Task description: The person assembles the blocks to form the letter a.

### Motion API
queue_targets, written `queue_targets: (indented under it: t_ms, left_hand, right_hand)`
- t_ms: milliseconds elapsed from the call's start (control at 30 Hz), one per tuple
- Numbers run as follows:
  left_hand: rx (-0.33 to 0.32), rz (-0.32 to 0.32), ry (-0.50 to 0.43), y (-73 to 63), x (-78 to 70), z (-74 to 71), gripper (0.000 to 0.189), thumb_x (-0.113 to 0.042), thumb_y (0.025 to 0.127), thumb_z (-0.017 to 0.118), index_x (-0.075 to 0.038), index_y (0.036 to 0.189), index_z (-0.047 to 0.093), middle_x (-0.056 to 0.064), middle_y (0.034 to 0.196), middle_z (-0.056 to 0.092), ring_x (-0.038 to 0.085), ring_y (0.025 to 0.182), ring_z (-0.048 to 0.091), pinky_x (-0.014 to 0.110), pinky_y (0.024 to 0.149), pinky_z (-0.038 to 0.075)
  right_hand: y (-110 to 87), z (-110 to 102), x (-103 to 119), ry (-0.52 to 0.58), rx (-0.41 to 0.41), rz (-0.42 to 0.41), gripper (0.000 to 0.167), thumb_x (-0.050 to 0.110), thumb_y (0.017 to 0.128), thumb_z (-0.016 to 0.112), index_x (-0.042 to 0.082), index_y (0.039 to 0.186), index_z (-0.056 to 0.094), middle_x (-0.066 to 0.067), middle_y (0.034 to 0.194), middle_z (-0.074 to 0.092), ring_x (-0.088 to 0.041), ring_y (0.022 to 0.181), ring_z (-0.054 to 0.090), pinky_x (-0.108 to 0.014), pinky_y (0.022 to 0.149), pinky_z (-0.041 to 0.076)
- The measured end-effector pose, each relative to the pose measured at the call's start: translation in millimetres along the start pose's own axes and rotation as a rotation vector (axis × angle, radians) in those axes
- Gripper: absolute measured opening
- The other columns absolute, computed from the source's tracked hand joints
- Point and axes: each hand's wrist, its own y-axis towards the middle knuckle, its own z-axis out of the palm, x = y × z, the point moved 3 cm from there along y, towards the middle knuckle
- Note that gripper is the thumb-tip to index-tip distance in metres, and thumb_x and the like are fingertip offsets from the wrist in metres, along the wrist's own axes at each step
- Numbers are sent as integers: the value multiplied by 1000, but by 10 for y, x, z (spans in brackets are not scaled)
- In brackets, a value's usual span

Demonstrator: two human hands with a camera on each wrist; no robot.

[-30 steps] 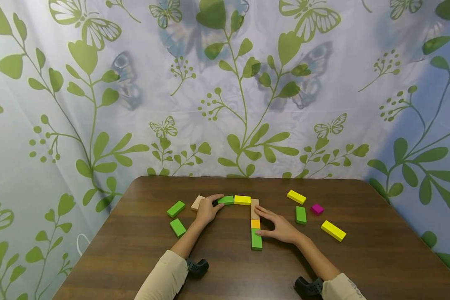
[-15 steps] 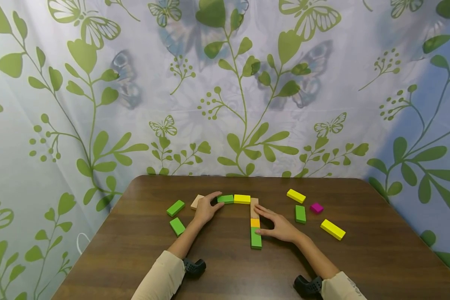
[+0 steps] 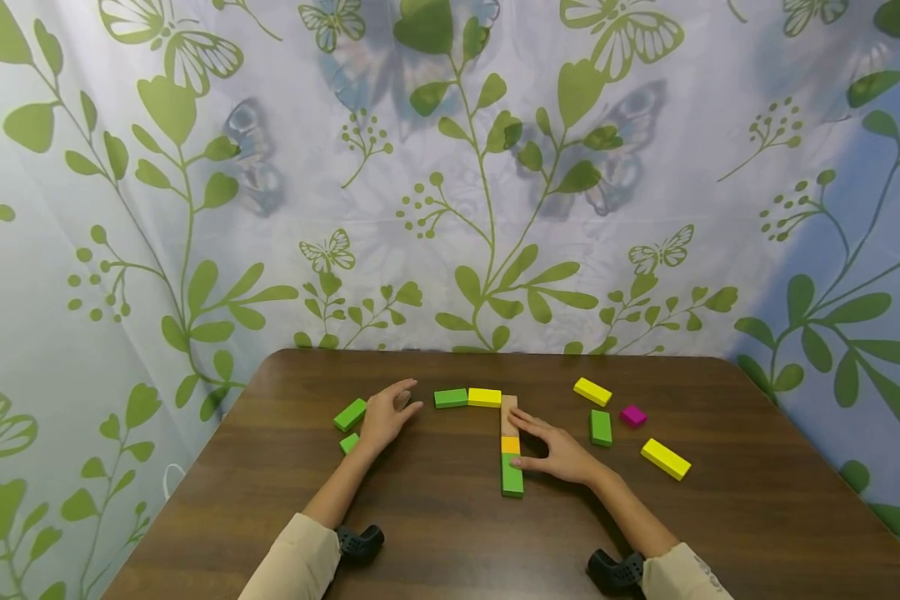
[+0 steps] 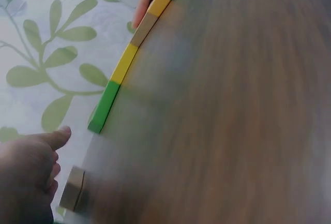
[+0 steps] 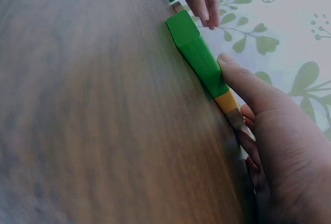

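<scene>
On the bench (image 3: 450, 533), the far green block (image 3: 451, 398) and yellow block (image 3: 484, 397) lie end to end, meeting the joined tan block (image 3: 509, 414); the orange block (image 3: 510, 445) and near green block (image 3: 512, 479) continue nearward. We find the right hand (image 3: 562, 454) alongside, fingers extended, thumb touching the near green block: uneven pressure could skew the joints. The left hand (image 3: 385, 418) is spread beside the loose tan block (image 4: 71, 190); we cannot confirm contact. A rightward sweep could knock the far green block askew.
</scene>
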Motion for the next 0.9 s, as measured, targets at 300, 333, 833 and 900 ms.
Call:
queue_targets:
  t_ms: [300,333,833,900]
  left_hand:
    - [12,-96,136,-88,84,-139,45,-12,77,76,4,116,61,19,110,63,32,87,62,42,68,50]
    - [18,-110,148,-96,90,-144,45,-12,77,75,4,117,61,20,110,63,31,86,62,41,66,50]
    - [53,-182,182,-134,112,-163,40,-6,79,73,1,116,63,21,107,64,30,81,64,37,62,52]
    - [54,-190,171,-141,110,-172,40,-6,78,73,0,116,63,21,105,64,29,80,64,36,61,51]
  right_hand:
    - [7,3,-5,-14,-12,-12,75,46,82,67,15,143,36,-4,149,27,-31,133,28,-59,98,30]
    - [8,4,-4,-15,-13,-15,75,45,82,67,15,143,36,-4,149,27,-31,133,28,-59,97,30]
    - [1,-8,-4,-8,-4,-5,75,47,82,65,15,144,35,-2,150,25,-29,134,26,-58,99,29]
    - [-4,-5,-3,-5,-4,-3,75,47,82,65,15,144,35,-2,150,25,-30,133,26,-58,99,29]
